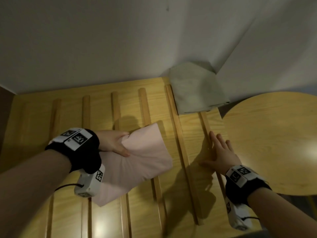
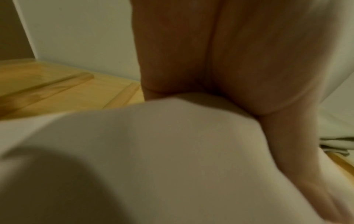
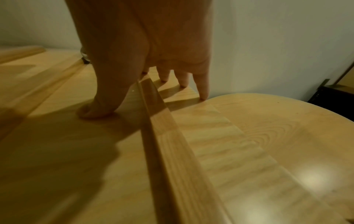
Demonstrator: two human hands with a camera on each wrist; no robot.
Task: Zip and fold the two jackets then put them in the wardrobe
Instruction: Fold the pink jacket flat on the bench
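Observation:
A folded pink jacket [image 1: 142, 157] hangs just above the slatted wooden surface [image 1: 103, 107], and my left hand [image 1: 122, 143] grips it at its left edge, thumb on top. The left wrist view shows the same fabric [image 2: 153, 151] filling the frame under that hand [image 2: 249, 106]. A folded grey-green jacket [image 1: 195, 90] lies at the back right of the wooden surface, against the white wall. My right hand [image 1: 217, 152] lies flat on the wood with straight fingers, beside a raised slat [image 3: 162, 136]; its fingertips [image 3: 203, 91] touch the surface.
A round wooden table [image 1: 274, 141] adjoins the slatted surface on the right, close to my right hand. White walls close off the back and right. Several raised slats run across the wood. A dark object [image 3: 333, 97] stands by the wall beyond the table.

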